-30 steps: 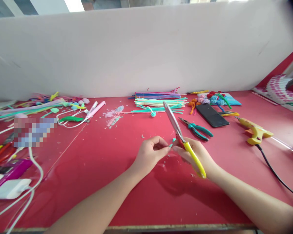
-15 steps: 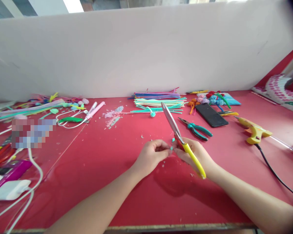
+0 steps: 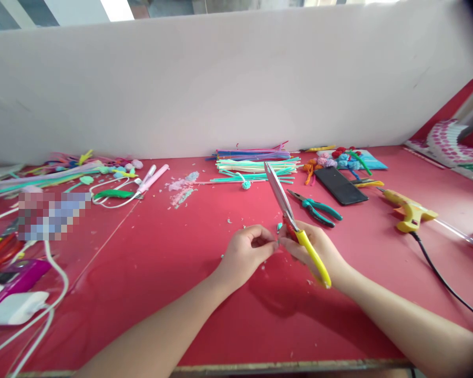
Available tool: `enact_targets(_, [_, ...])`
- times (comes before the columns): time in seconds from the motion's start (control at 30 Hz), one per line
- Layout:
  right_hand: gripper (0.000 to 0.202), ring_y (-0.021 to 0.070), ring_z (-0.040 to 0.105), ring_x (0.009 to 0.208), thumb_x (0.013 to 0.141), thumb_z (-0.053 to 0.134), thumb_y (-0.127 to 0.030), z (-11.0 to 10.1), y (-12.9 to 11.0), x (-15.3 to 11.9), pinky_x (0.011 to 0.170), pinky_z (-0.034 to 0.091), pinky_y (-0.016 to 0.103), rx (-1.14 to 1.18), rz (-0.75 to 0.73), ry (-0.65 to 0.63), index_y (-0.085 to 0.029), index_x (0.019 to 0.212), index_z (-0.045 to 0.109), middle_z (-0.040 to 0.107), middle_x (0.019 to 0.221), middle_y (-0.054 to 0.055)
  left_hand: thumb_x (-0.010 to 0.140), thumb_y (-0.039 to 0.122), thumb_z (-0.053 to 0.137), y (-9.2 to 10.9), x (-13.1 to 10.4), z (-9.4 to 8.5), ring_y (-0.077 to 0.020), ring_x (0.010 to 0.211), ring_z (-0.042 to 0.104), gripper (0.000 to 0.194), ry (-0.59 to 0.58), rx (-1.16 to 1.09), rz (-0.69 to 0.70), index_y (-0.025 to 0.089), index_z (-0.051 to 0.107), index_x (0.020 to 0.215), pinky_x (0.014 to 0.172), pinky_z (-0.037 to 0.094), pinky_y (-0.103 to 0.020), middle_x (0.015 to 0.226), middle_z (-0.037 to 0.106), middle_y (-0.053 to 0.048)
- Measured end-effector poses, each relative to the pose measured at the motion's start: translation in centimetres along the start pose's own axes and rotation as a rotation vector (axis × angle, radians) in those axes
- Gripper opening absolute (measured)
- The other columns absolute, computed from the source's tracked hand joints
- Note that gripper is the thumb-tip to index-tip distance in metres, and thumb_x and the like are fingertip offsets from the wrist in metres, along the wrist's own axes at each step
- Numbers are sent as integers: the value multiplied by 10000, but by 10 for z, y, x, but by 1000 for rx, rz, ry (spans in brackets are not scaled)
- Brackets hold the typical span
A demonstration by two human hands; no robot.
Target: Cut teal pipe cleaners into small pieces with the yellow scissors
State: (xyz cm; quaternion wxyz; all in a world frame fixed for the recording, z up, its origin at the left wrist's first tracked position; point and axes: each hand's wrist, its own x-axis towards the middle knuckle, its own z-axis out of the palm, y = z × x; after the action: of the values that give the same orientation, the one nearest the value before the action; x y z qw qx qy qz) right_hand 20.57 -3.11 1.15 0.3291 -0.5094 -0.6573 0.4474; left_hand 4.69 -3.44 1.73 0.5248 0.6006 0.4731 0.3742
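Note:
My right hand (image 3: 313, 244) grips scissors (image 3: 286, 212) with yellow and red handles, their blades pointing up and away from me. Its thumb and fingertips also meet those of my left hand (image 3: 249, 252), which is closed in a pinch. Between the fingertips is a tiny piece of teal pipe cleaner, almost wholly hidden now. A teal bit (image 3: 279, 227) shows just beyond the right fingers; whether it is held or lies on the table I cannot tell. Bundled pipe cleaners (image 3: 256, 164) lie at the back, with a teal pom-pom-like ball on a stem (image 3: 246, 185) in front.
Teal-handled pliers (image 3: 317, 207), a black phone (image 3: 341, 185) and a yellow glue gun (image 3: 410, 210) with its cord lie to the right. Fuzz clippings (image 3: 183, 186) are scattered at left centre. White cables (image 3: 59, 268) and a pink hair-straightener-like tool (image 3: 153, 178) lie left.
The teal piece between the fingertips showed half a second ago and is now nearly hidden. The scissors and right hand have shifted very slightly; both hands stay together.

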Motion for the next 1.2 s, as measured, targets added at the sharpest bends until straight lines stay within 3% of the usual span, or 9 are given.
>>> enact_targets(0.27, [115, 58, 342, 463, 684, 475, -261, 0, -2, 2, 422, 274, 180, -11, 12, -9, -172, 747, 513, 390, 537, -59, 692, 320, 525, -3, 3, -4, -75, 523, 409, 158, 80, -35, 22, 164, 525, 667, 511, 330, -193, 554, 455, 40])
enact_targets(0.43, [143, 62, 376, 445, 693, 480, -317, -1, -5, 1, 429, 298, 186, -28, 18, 36, -177, 705, 506, 396, 506, -62, 694, 312, 520, 0, 0, -1, -95, 567, 450, 156, 51, 42, 61, 161, 528, 657, 543, 364, -211, 603, 490, 15])
enact_targets(0.73, [112, 59, 350, 460, 695, 448, -265, 0, -1, 0, 423, 280, 179, -35, -16, -5, -175, 737, 501, 374, 528, -61, 667, 251, 532, 0, -1, 2, -105, 572, 477, 80, 49, 121, 81, 172, 540, 654, 560, 383, -227, 607, 525, 12])
enact_targets(1.03, [152, 67, 327, 509, 715, 433, -312, 1, 4, 1, 456, 271, 186, -171, -83, 20, -168, 734, 477, 391, 575, -51, 670, 238, 521, 0, -2, 2, -102, 566, 478, 73, 61, 171, 100, 180, 528, 626, 556, 376, -223, 585, 517, 22])
enact_targets(1.2, [180, 72, 352, 503, 713, 419, -330, -1, 4, 0, 445, 253, 186, -292, -124, 57, -162, 715, 485, 435, 579, -36, 661, 262, 543, 0, 1, -4, -91, 534, 458, 98, 119, 44, 90, 172, 552, 623, 517, 355, -212, 558, 502, 25])
